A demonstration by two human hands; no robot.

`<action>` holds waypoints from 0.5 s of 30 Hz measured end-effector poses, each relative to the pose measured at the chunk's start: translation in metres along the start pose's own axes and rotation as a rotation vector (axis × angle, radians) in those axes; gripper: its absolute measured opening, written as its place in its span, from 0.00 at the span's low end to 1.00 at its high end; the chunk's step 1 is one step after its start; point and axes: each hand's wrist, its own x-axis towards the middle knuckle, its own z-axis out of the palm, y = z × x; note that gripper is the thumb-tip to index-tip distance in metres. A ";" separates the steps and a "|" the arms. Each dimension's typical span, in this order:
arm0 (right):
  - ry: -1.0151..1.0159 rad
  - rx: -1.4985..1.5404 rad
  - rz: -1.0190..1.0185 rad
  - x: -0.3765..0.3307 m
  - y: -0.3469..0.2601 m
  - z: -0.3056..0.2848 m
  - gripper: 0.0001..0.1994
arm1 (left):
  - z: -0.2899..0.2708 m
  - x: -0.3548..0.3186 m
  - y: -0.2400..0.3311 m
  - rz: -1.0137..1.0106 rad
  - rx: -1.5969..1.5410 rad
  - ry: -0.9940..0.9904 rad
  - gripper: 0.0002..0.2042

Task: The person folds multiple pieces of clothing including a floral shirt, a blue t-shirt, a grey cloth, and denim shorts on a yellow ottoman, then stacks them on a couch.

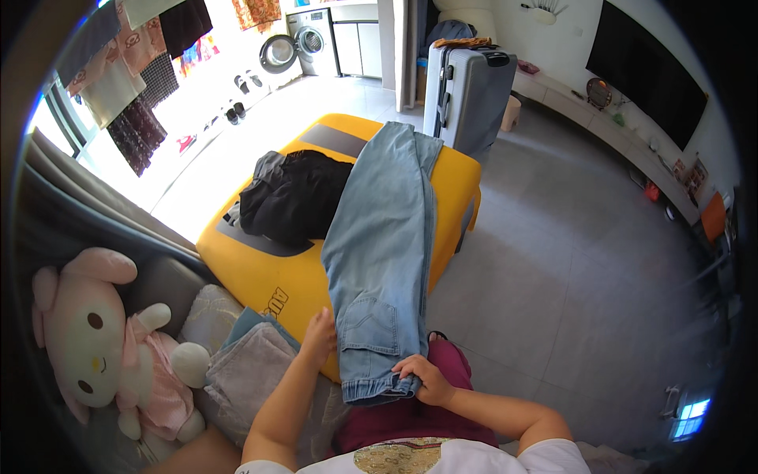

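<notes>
Light blue jeans point(375, 261), folded lengthwise, lie across a yellow padded bench-like piece point(304, 296) with grey patches. Their elastic waistband and a back pocket are nearest me. My right hand point(426, 381) is closed over the waistband's right side, fingers curled onto the denim. Along the left edge, beside the pocket, my left hand point(318, 337) is at the jeans; its fingers are mostly hidden, so its grip does not show. A crumpled black garment point(296, 193) rests left of the jeans on the yellow surface.
At my left sit a big white-and-pink plush toy point(103, 340) and a stack of folded cloths point(251, 359). A grey suitcase point(474, 99) stands beyond the bench. Laundry point(130, 87) hangs at upper left, near a front-loading washer point(310, 39) with its door ajar.
</notes>
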 end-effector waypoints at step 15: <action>-0.319 0.309 0.569 0.094 0.050 -0.069 0.18 | -0.078 -0.105 -0.063 -0.235 -0.176 -0.120 0.27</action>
